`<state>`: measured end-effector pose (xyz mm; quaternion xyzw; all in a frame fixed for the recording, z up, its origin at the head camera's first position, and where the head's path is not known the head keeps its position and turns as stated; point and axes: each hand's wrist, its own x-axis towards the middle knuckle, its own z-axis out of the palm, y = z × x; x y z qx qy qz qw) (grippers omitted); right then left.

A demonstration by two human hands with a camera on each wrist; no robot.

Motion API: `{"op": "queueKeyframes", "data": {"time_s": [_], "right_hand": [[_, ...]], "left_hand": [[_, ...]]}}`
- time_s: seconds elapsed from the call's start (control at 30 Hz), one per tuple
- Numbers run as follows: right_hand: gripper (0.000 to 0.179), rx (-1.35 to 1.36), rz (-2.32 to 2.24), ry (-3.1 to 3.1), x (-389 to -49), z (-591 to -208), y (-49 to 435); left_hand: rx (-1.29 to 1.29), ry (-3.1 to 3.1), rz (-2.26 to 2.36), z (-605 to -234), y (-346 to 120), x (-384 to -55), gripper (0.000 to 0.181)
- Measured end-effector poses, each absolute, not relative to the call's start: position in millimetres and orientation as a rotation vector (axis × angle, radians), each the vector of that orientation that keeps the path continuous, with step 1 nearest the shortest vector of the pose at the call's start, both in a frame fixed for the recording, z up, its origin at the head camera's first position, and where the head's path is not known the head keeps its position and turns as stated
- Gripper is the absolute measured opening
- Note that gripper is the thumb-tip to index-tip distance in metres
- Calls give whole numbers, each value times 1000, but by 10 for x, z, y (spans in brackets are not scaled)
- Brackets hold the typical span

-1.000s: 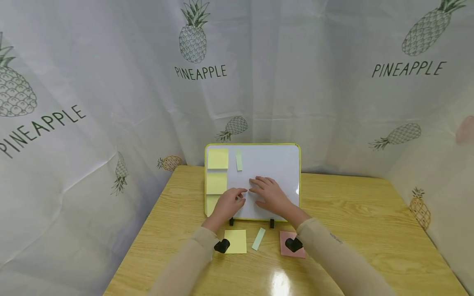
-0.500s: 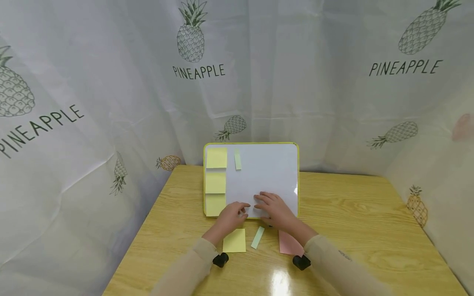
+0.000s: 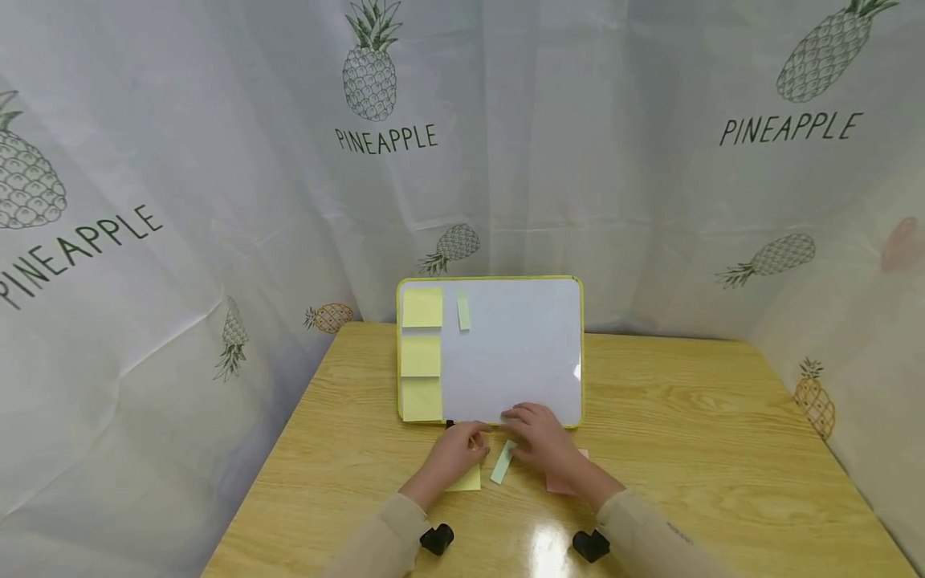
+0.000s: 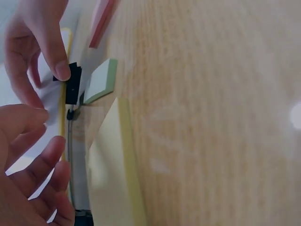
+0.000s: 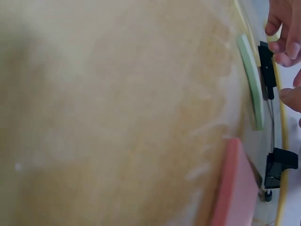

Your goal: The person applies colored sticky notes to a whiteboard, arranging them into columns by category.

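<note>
Both hands are free of any object, low in front of a small whiteboard (image 3: 520, 345) with a yellow frame. My left hand (image 3: 455, 453) is over a yellow sticky-note pad (image 3: 466, 482), its fingers loosely bent. In the left wrist view the left fingertips (image 4: 42, 115) have only air between them. To the right, my right hand (image 3: 545, 441) partly covers a pink sticky-note pad (image 3: 560, 484). Between the hands lies a narrow pale green sticky pad (image 3: 501, 464). Three yellow notes (image 3: 421, 356) run down the board's left side, with one green strip (image 3: 463, 310) beside the top one.
Black clip-like feet (image 5: 280, 167) support the board's lower edge, joined by a thin rod. The wooden table (image 3: 686, 449) extends to either side. A pineapple-print curtain (image 3: 578, 160) hangs behind and around it.
Both hands have come down from the middle of the whiteboard to its lower edge and over the pads. The lowest yellow note, earlier partly covered by the left hand, now shows fully.
</note>
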<state>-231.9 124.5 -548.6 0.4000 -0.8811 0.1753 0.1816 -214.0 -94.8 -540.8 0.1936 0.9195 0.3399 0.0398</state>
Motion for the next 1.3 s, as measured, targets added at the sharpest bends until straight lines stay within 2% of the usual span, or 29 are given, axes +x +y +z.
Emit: {"op": "queueKeyframes", "data": {"time_s": [0.43,0.8,1.3], "right_hand": [[24,1069,559,-2539,-2152,-5645,1218],[21,1029,705,-2551,-2139,-5732,1206],[18,946,756,-2722,-2116,-5635,1160]], "left_hand": [[587,2771,1195,-5570,-923,-1991,25],[585,2797,1113,-5671,-929,-1982,27],[585,2812,1049,-5711,-939,-1969,26]]}}
